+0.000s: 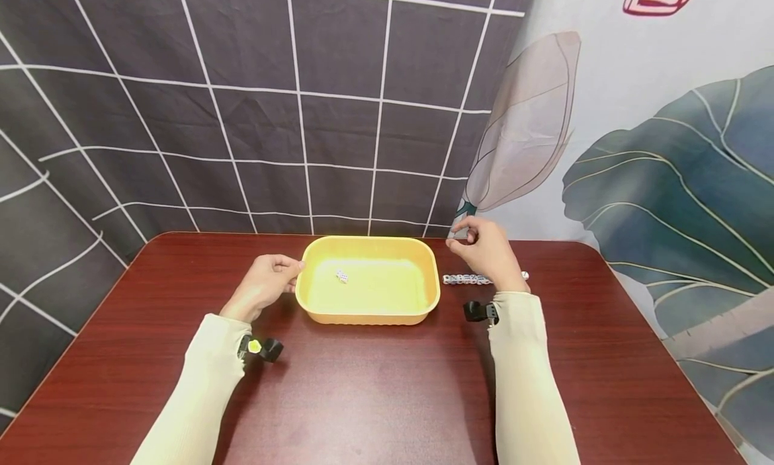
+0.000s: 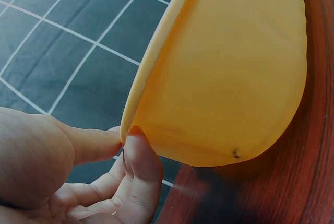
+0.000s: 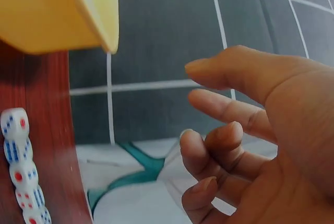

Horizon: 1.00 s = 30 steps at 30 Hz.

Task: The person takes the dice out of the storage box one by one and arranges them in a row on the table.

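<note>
My left hand [image 1: 266, 280] pinches the left rim of a yellow plastic basin [image 1: 369, 318] between thumb and index finger; the left wrist view shows this rim [image 2: 136, 88] close up. A few white dice [image 1: 342, 277] lie inside the basin, left of its middle. To the basin's right, a row of white dice [image 1: 464, 279] with red and blue pips stretches along the table, partly hidden by my right forearm. Above that row hangs my right hand [image 1: 484, 250], its fingers loosely bent. Nothing shows between its thumb [image 3: 214, 71] and fingers.
The dark red wooden table [image 1: 363, 398] ends just behind the basin. A dark cloth with a white grid [image 1: 338, 129] hangs behind it, and a pale curtain with large leaves [image 1: 683, 176] hangs at the right.
</note>
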### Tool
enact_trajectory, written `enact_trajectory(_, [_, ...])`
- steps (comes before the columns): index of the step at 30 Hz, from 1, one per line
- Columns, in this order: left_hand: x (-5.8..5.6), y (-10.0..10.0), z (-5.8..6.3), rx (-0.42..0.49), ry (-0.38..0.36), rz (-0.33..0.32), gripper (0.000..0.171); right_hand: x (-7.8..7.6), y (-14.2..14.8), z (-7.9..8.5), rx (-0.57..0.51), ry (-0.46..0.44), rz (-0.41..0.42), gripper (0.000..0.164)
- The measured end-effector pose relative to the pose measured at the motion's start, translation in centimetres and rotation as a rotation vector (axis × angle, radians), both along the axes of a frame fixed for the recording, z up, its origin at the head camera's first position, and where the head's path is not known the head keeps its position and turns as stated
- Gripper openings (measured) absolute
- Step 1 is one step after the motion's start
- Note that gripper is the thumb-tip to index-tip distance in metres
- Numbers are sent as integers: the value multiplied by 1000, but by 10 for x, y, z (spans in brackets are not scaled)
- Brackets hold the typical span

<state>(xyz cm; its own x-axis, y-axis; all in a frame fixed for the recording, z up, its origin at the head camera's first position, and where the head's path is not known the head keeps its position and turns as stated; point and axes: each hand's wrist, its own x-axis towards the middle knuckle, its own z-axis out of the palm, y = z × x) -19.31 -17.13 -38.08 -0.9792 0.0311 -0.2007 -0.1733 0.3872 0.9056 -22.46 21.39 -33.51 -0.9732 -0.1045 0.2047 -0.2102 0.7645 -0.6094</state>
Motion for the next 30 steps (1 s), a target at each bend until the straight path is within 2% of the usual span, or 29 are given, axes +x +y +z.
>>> enact_trajectory(12, [0,0,0,3,0,-2,33,2,-36,0,-9,-41,21,25])
enact_trajectory(22, [0,1,1,7,6,-1,34,2,-64,-8,-30,6,72,22])
enact_trajectory(30, [0,1,1,7,5,-3,33,1,-91,-15,-44,-15,77,25])
